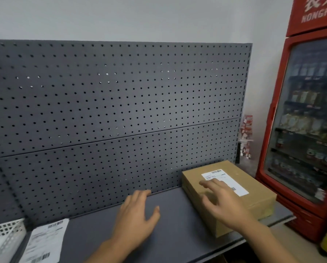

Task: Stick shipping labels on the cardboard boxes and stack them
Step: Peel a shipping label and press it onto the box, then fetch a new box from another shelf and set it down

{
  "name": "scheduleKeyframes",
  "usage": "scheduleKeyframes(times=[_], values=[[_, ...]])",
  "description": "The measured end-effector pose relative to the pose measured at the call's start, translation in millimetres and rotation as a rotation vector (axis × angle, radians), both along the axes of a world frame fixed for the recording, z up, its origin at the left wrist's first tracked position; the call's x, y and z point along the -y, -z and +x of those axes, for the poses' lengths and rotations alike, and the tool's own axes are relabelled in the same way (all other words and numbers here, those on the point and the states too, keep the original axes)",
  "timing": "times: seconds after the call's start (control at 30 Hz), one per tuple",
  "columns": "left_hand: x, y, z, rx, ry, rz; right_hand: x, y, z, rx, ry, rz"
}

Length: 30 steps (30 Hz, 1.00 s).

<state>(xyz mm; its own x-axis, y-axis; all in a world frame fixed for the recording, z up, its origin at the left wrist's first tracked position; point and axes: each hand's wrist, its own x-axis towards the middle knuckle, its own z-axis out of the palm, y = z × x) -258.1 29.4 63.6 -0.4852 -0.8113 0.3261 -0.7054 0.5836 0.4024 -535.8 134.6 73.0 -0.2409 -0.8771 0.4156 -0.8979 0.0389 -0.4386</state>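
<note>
A brown cardboard box (253, 194) lies flat at the right end of the grey shelf (177, 224), its long side running away from me. A white shipping label (218, 176) with barcodes is stuck on its top. My right hand (223, 204) hovers over or rests on the box top with fingers spread, its fingertips at the label's near edge. My left hand (138, 219) is open above the bare shelf, left of the box, holding nothing. A strip of loose labels (45, 242) lies at the shelf's left end.
A dark perforated back panel (111, 111) rises behind the shelf. A white perforated basket (3, 238) stands at the far left. A red glass-door drinks fridge (306, 120) stands close to the right of the shelf. The shelf's front edge runs near the box's corner.
</note>
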Motion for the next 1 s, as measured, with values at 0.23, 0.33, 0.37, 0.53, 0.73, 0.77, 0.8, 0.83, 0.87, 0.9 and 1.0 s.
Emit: scheduleKeyframes(times=[0.23,0.33,0.37,0.53,0.73,0.77,0.8,0.83,0.87,0.9,1.0], values=[[-3,-15,63,-0.029,-0.104,-0.012,24,-1,57,0.118,-0.141,-0.047],[-5,-20,95,-0.04,-0.158,-0.013,33,-1,82,0.155,-0.187,-0.061],[-6,-22,106,-0.047,-0.178,-0.021,36,-2,91,0.15,-0.201,-0.055],[-14,-25,163,-0.052,-0.274,-0.043,52,-6,139,0.126,-0.279,-0.029],[-24,-30,228,-0.059,-0.398,-0.077,73,-11,207,0.146,-0.398,0.022],[-26,-31,240,-0.058,-0.414,-0.082,75,-12,219,0.153,-0.417,0.029],[-28,-32,250,-0.057,-0.429,-0.084,79,-11,230,0.156,-0.436,0.034],[-29,-33,261,-0.059,-0.439,-0.084,82,-10,242,0.153,-0.453,0.038],[-31,-35,271,-0.064,-0.446,-0.079,86,-11,253,0.154,-0.469,0.045],[-33,-36,282,-0.075,-0.453,-0.077,90,-11,264,0.155,-0.484,0.048],[-37,-41,311,-0.118,-0.475,-0.088,101,-12,299,0.161,-0.526,0.041]])
